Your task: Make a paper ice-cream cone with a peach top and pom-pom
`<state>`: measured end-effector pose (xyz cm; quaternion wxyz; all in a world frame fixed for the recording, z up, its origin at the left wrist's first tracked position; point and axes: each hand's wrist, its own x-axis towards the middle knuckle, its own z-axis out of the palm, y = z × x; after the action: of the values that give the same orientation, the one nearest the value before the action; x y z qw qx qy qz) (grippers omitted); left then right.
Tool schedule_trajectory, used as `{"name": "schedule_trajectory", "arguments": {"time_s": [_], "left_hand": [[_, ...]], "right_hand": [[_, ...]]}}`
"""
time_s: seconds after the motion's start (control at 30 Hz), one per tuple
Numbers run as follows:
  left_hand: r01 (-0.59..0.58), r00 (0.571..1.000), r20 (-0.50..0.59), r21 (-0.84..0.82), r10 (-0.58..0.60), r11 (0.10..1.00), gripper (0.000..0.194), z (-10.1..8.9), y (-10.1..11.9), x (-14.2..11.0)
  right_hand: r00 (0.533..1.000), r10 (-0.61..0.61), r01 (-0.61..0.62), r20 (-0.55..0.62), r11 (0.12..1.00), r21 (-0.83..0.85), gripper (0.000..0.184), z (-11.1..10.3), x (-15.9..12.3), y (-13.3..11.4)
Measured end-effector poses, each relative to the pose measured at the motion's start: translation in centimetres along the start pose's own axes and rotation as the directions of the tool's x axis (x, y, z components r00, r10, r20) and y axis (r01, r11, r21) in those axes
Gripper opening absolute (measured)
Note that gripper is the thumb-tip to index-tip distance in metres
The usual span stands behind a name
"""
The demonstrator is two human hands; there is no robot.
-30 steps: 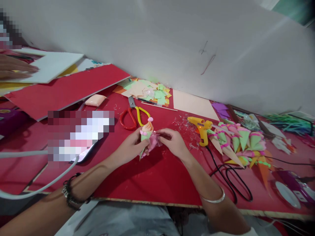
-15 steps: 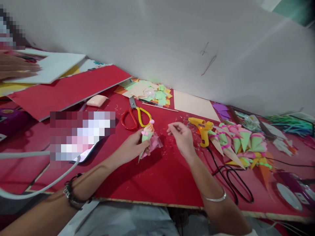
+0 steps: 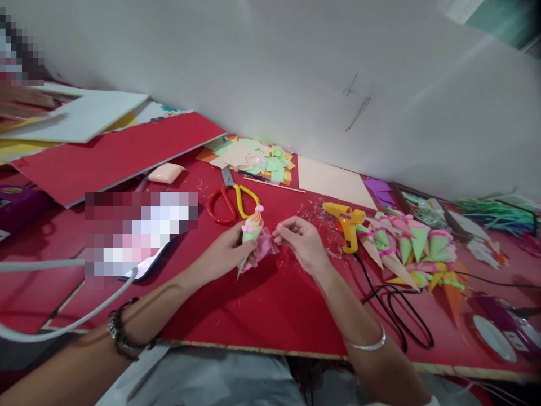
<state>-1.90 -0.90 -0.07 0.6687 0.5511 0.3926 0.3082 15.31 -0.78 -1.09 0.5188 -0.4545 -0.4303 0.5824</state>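
My left hand (image 3: 232, 248) is closed round a small ice-cream cone (image 3: 249, 237) of pale green paper, its tip pointing down. The cone has a peach swirl on top, a pink ball at the peak and small pink balls along its rim. Just behind it, against the left fingers, is a clear packet of pink clay (image 3: 265, 243). My right hand (image 3: 302, 242) hovers beside the packet with thumb and fingertips pinched together; whatever is between them is too small to make out. Red-and-yellow-handled scissors (image 3: 228, 194) lie beyond the left hand.
A yellow glue gun (image 3: 349, 223) with a black cord lies right, next to a pile of finished paper cones (image 3: 418, 242). Paper scraps (image 3: 257, 158) and a cream sheet (image 3: 332, 177) lie along the wall. Left are a blurred phone (image 3: 156, 262), a peach clay packet (image 3: 166, 172), and another person's hand (image 3: 25, 104).
My right hand has moved left, closer to the cone and pink packet. My left hand keeps its hold on the cone. The other person's hand at the far left has shifted.
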Motion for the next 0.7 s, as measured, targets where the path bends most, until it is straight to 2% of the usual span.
{"name": "schedule_trajectory", "arguments": {"time_s": [0.13, 0.3, 0.47, 0.53, 0.7], "left_hand": [[0.047, 0.998, -0.034, -0.003, -0.047, 0.999, 0.011, 0.11, 0.27, -0.08], [0.052, 0.998, -0.032, 0.015, -0.052, 0.999, 0.012, 0.09, 0.44, -0.10], [0.051, 0.998, -0.049, 0.037, -0.049, 0.998, 0.013, 0.03, 0.46, -0.27], [0.036, 0.999, -0.031, 0.051, -0.035, 0.998, 0.013, 0.01, 0.51, -0.30], [0.005, 1.000, -0.007, 0.058, -0.005, 0.998, 0.015, -0.05, 0.46, -0.25]], "right_hand": [[0.999, 0.040, -0.039, 0.032, 0.999, -0.008, 0.013, 0.11, -0.07, -0.02], [0.997, 0.062, -0.064, 0.045, 0.997, 0.031, 0.019, 0.05, 0.05, -0.04], [0.999, -0.044, 0.044, -0.018, 0.998, -0.041, 0.013, -0.08, 0.04, 0.24], [0.998, -0.053, 0.050, -0.046, 0.997, -0.063, 0.012, -0.06, 0.01, 0.34], [1.000, 0.012, -0.011, -0.005, 0.999, 0.036, 0.018, 0.15, -0.07, 0.19]]}}
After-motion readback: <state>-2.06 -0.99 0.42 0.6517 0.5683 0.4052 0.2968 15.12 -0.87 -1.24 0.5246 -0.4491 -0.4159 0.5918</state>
